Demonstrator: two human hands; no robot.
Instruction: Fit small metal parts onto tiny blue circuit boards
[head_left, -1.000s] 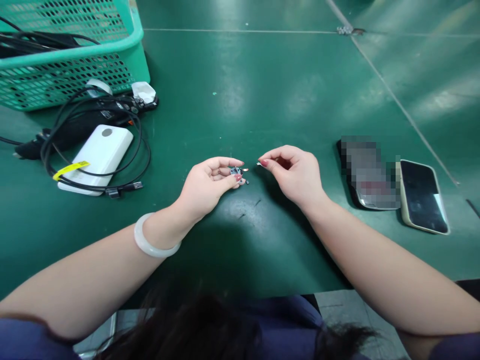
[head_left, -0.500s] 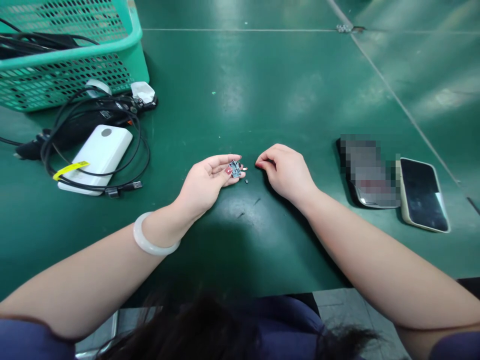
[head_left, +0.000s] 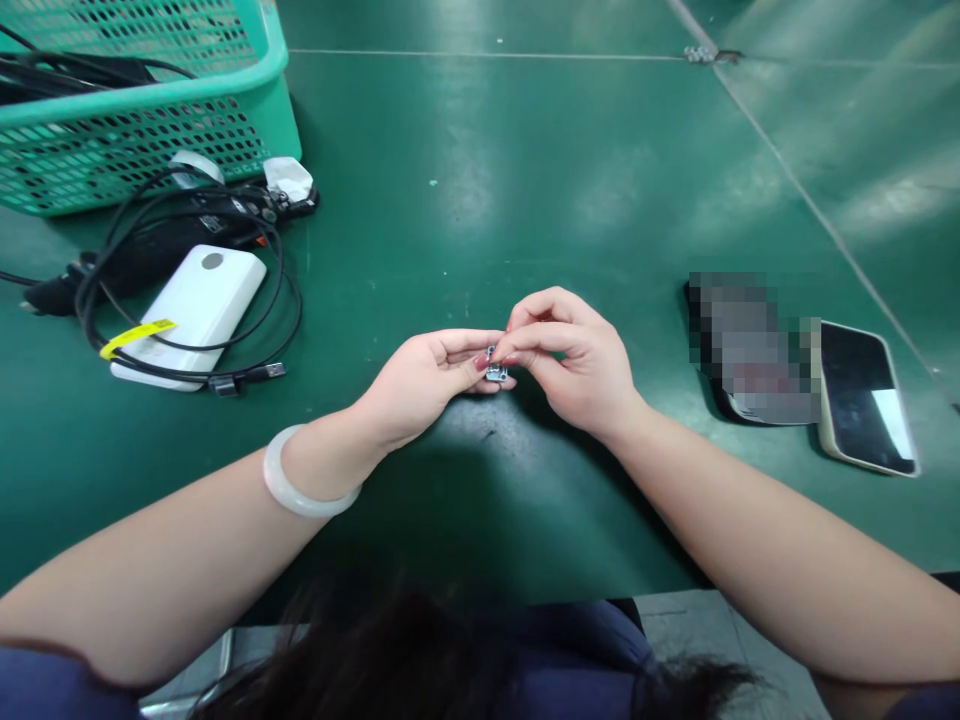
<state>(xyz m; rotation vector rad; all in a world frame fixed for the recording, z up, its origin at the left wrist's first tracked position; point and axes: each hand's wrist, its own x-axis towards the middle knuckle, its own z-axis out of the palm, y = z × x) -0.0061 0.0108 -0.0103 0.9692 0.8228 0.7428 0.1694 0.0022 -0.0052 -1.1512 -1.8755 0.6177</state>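
Note:
My left hand [head_left: 424, 385] is closed on a small grey moulded part [head_left: 496, 373], its thumb pressing on the top and the fingers underneath. Fine recesses and ridges show on the part's face. My right hand [head_left: 581, 365] meets it from the other side, thumb and fingertips pinched together over the part's upper edge. Whatever the right fingertips may hold is too small and too covered to make out. A white bangle [head_left: 289, 480] circles my left wrist.
A green perforated basket [head_left: 277, 100] with black cables stands at the upper left. Before it lie a white power bank [head_left: 199, 300], a coiled black cable [head_left: 296, 310] and a black device [head_left: 142, 255]. At right, a blurred dark object [head_left: 742, 345] lies beside a phone [head_left: 862, 395].
My left hand has shifted slightly right with the grey part. My right hand, which was apart from it, now has its fingertips on the part.

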